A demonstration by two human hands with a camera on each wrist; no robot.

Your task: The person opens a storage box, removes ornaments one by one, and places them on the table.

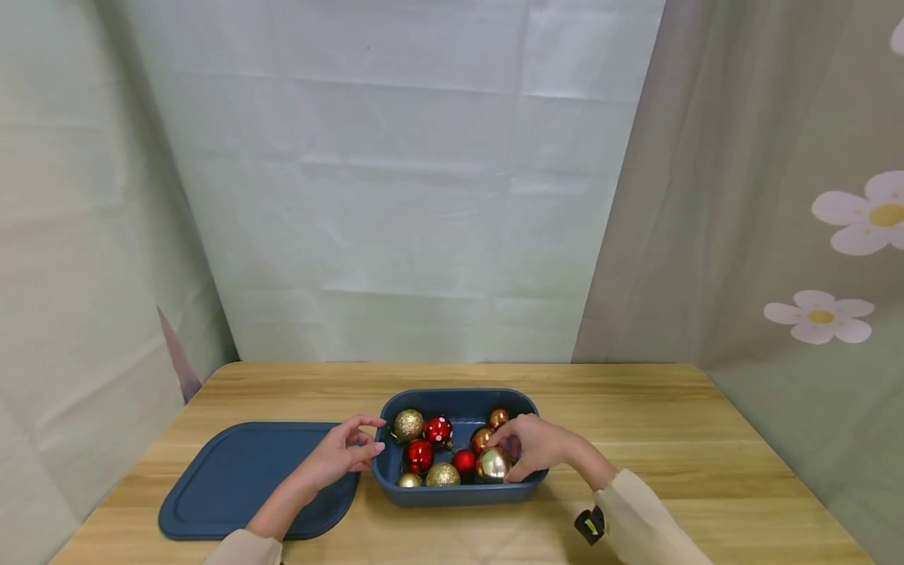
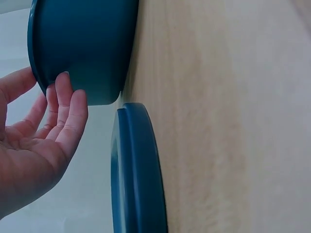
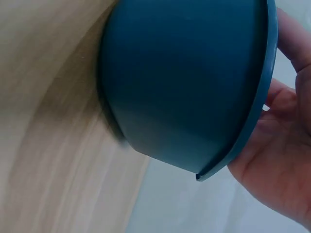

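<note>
The wooden worktop (image 1: 671, 424) has a pale grain and a smooth surface, and behind it hang creased light cloth sheets, the one at 3 o'clock printed with white flowers. On the worktop stands a dark blue plastic box (image 1: 459, 404), rectangular with rounded corners and a thin rim that stands out; the wrist views show its smooth matte outer wall. At 9 o'clock from the box, flat on the worktop and just beside it, lies the blue lid (image 1: 240, 479), the same colour, with rounded corners and a raised edge. Inside the box lie round ornament balls: a gold glitter ball (image 1: 408, 424) at its 10 o'clock corner, a red ball with white dots (image 1: 438, 430) next to it, a shiny red ball (image 1: 419, 455) below these, a second rough gold ball (image 1: 442, 475) at the near wall, a small copper ball (image 1: 498, 417) at the far side, and a shiny silver-gold ball (image 1: 492, 464) near the 5 o'clock corner. The left hand (image 1: 344, 453) has its fingers (image 2: 63, 99) nearly straight and spread, and their tips touch the rim and outer wall of the box at its 9 o'clock side; it holds nothing. The right hand (image 1: 535, 446) reaches over the rim at 3 o'clock, and its curled fingers rest around the shiny silver-gold ball.
</note>
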